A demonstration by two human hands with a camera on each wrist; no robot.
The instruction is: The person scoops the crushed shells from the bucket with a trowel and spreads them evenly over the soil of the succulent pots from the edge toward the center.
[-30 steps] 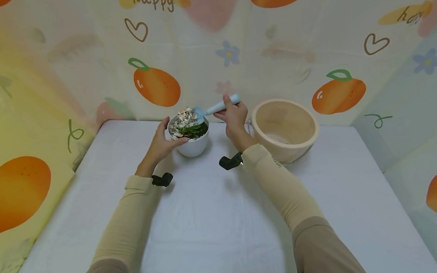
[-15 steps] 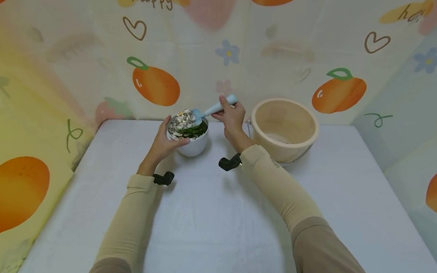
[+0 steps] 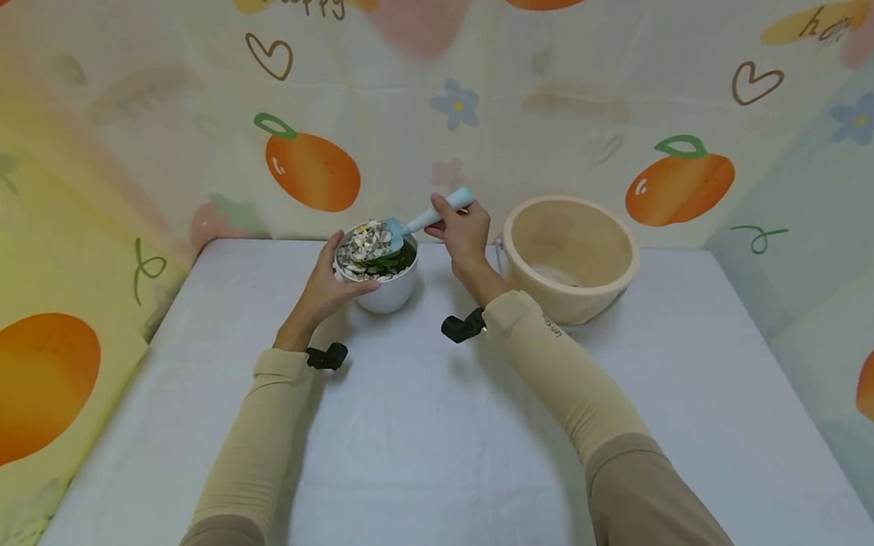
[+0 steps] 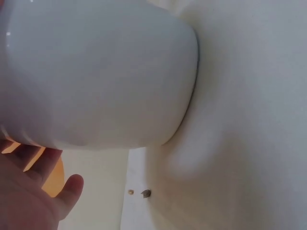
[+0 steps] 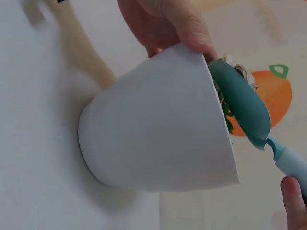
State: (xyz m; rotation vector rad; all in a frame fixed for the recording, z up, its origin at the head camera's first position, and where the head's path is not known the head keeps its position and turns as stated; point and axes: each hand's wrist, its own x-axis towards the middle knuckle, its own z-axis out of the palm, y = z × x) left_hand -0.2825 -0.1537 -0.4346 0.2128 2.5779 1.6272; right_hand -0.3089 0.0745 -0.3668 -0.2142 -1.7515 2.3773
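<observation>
In the head view a white flowerpot [image 3: 386, 296] stands on the table, holding a green plant [image 3: 384, 264] and a heap of pale stone chips [image 3: 366, 241]. My left hand [image 3: 323, 287] grips this pot from the left, thumb on the near side of the rim and fingers on the far side. A light-blue hand trowel [image 3: 429, 217] slants down to the pot, its handle held by my right hand [image 3: 467, 236]. The trowel's blade [image 5: 244, 105] lies over the pot's mouth beside the chips, hiding part of the plant in the right wrist view.
A large cream-coloured pot [image 3: 573, 294] stands right of my right hand, near the back edge of the white-covered table [image 3: 432, 440]. Two small bits [image 4: 146, 193] lie on the cloth beyond the flowerpot. A fruit-printed curtain [image 3: 399, 142] hangs behind.
My right hand and the trowel have shifted slightly left. The left hand has stayed on the flowerpot, which has barely moved.
</observation>
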